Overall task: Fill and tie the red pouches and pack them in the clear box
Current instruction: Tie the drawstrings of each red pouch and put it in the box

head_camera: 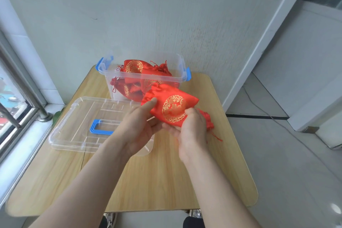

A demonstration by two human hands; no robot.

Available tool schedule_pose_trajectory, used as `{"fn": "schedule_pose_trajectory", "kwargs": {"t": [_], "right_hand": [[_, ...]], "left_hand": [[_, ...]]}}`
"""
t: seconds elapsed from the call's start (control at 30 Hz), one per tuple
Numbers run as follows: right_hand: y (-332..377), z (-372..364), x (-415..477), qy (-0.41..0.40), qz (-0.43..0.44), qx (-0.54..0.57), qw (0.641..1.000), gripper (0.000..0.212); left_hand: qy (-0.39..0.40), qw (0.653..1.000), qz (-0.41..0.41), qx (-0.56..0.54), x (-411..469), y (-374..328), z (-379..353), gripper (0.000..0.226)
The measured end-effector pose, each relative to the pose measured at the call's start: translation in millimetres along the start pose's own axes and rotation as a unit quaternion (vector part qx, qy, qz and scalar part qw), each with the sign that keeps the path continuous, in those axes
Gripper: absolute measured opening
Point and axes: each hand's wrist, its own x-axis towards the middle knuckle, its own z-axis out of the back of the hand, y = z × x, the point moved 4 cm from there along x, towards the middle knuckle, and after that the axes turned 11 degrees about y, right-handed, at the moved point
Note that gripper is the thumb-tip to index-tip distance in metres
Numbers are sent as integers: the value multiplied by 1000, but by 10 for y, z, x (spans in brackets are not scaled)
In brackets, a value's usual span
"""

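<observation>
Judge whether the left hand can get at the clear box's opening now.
Probably yes: the clear box stands open just beyond the left hand, lid off on the table; but that hand pinches the red pouch.

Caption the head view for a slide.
The left hand and right hand hold a red pouch over the table, before the clear box holding pouches; lid off alongside.
</observation>
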Motion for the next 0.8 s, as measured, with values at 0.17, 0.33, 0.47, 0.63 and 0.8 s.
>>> {"fn": "schedule_pose_trajectory", "kwargs": {"t": [0.17, 0.33, 0.47, 0.63, 0.8], "right_hand": [[-156, 38, -149, 24, -27, -151, 988, 27], [-102, 7, -277, 37, 98, -302, 947, 48], [-104, -132, -234, 62, 138, -376, 914, 27], [-63, -175, -119, 63, 189, -371, 907, 32], [28, -148, -28, 78, 190, -361, 910, 24]], "left_hand": [[-45, 992, -64, 96, -83, -96, 156, 21], [-91, 955, -99, 264, -156, -156, 231, 18], [-66, 939, -100, 323, -193, -172, 147, 26], [-84, 921, -127, 358, -191, -226, 155, 15], [-114, 890, -195, 397, -192, -359, 113, 13]]}}
